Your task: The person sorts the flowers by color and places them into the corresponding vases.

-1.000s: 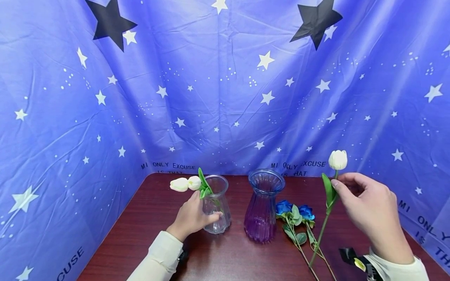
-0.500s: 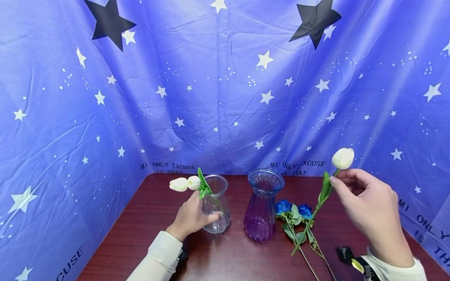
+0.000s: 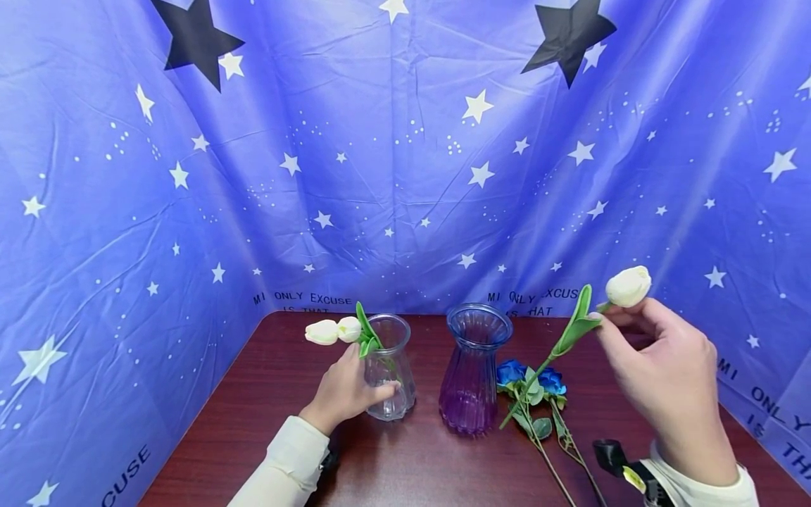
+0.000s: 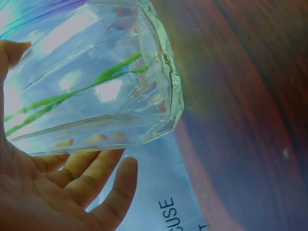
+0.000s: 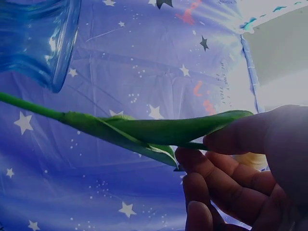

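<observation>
My left hand (image 3: 342, 391) holds the clear glass vase (image 3: 400, 398) from its left side, thumb across the front and fingers round the back. Two white tulips (image 3: 324, 332) lean left out of its mouth, and their green stems (image 4: 72, 94) show through the glass in the left wrist view. My right hand (image 3: 665, 380) pinches a white tulip (image 3: 627, 286) by the stem, just under the bloom, between thumb and fingers. That tulip tilts, its leaves (image 5: 159, 130) and lower stem pointing down and left over the blue roses (image 3: 551, 381).
A blue-and-purple glass vase (image 3: 470, 394) stands upright between the clear vase and the roses. The roses lie on the dark red wooden table (image 3: 393, 468), stems toward the front edge. A blue star-patterned cloth (image 3: 405, 176) hangs behind and on both sides.
My right hand has turned the tulip: its stem end has swung up and left, away from the table's front, and the bloom has tipped right. The left hand and clear vase stay put.
</observation>
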`<state>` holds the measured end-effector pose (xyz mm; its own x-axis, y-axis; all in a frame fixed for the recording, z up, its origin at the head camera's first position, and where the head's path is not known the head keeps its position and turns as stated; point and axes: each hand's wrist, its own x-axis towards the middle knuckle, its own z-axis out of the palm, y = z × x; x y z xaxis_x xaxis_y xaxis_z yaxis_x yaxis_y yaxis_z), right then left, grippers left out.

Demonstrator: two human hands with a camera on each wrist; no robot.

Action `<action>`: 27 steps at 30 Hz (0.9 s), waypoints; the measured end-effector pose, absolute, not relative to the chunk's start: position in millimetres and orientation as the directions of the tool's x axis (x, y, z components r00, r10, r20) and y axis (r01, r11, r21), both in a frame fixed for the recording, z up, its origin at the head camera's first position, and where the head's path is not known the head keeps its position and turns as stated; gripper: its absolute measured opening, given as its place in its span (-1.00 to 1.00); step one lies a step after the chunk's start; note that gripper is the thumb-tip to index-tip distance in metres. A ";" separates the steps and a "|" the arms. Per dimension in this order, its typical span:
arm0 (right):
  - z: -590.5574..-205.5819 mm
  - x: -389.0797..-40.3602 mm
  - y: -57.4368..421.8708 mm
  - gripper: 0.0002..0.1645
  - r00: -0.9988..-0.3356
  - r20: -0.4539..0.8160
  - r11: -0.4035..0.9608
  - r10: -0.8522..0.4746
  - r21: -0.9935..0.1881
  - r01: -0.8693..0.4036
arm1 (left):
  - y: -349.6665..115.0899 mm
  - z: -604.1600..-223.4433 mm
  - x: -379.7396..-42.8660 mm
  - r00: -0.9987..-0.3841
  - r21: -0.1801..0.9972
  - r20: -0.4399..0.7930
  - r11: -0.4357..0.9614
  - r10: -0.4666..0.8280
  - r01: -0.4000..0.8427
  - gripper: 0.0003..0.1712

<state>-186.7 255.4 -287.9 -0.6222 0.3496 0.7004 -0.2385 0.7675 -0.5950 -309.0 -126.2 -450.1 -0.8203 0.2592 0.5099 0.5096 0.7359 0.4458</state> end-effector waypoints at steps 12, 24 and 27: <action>-279.8 -178.9 243.6 -0.81 -0.635 0.663 0.652 0.396 -0.690 -0.314 | -126.5 -450.9 -308.6 -0.816 0.431 0.521 0.748 0.252 0.506 -0.08; -273.6 -170.2 233.1 -0.75 -0.602 0.706 0.566 0.374 -0.688 -0.454 | -126.6 -449.2 -307.3 -0.818 0.426 0.520 0.755 0.247 0.498 -0.13; -273.0 -169.8 230.3 -0.74 -0.580 0.736 0.556 0.349 -0.661 -0.504 | -126.3 -449.5 -306.9 -0.821 0.422 0.516 0.761 0.245 0.492 -0.12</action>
